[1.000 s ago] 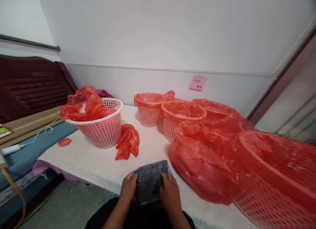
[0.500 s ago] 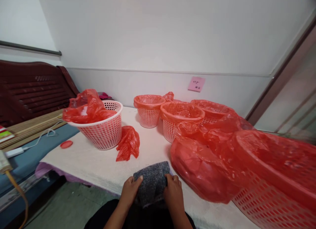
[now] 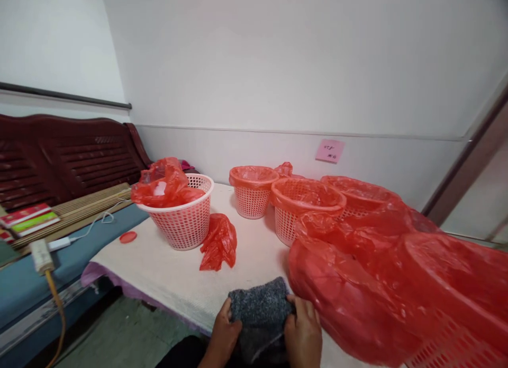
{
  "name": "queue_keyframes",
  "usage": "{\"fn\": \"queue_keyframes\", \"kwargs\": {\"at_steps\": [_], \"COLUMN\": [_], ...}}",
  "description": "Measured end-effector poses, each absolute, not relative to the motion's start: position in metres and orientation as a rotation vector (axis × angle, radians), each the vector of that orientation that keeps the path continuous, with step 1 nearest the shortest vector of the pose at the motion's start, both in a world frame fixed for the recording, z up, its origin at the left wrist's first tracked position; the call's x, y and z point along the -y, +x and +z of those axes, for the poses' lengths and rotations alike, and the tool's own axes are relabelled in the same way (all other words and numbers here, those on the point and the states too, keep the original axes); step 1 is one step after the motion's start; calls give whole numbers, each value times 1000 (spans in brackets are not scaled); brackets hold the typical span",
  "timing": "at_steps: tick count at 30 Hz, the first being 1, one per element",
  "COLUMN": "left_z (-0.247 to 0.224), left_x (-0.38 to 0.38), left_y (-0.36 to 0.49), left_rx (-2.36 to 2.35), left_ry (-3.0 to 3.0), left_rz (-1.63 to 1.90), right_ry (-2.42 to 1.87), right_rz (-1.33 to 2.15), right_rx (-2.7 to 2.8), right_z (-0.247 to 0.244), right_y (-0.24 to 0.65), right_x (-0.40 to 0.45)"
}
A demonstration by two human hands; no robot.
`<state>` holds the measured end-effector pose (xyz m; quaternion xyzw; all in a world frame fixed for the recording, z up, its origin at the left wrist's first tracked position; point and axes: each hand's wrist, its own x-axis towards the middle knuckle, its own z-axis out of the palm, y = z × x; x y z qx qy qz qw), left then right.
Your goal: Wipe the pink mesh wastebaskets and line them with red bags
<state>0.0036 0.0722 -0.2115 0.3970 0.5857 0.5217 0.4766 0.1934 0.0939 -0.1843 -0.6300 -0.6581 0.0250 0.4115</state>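
A dark grey, speckled piece of cloth [image 3: 260, 307] is stretched between my two hands at the table's near edge. My left hand [image 3: 225, 331] pinches its left side, thumb on top. On the opposite side, my right hand [image 3: 304, 328] grips the cloth with curled fingers. The cloth's lower part hangs toward my lap and looks darker there. Just right of my right hand lies a full, bulging red plastic bag [image 3: 341, 299]. Ahead and to the left, a crumpled red bag [image 3: 219, 243] rests on the white-covered table [image 3: 159, 272].
A pink basket [image 3: 180, 225] with red bags stands left. Red-lined baskets [image 3: 254, 198] [image 3: 291, 220] stand at the back, and a larger one [image 3: 456, 315] at right. A red lid [image 3: 128, 237], a power strip [image 3: 42, 257] and a pink wall note [image 3: 330, 151] also show.
The view has swung slightly left and up, so everything sits lower and further right. My left fingers have shifted along the cloth's edge; both hands still hold it.
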Motion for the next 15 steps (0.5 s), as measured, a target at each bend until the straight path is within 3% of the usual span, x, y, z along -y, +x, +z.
{"fn": "queue_keyframes", "kwargs": {"at_steps": [4,10,15], "left_z": [-214,-214,-218], "left_x": [-66,-73,-85], "left_y": [9,7,-6], "left_rx": [-1561,-1644,-1685], "left_ry": [1065,1235,1310], "left_rz": [1216,1096,1055], "right_ry": [-1514,-1894,-2033], "right_rz": [-47,243,192], "right_rx": [1761,2125,2209], "right_z": [-180,-184,-198], "right_y": [186,171,167], "right_x": [-88,-96,-109]}}
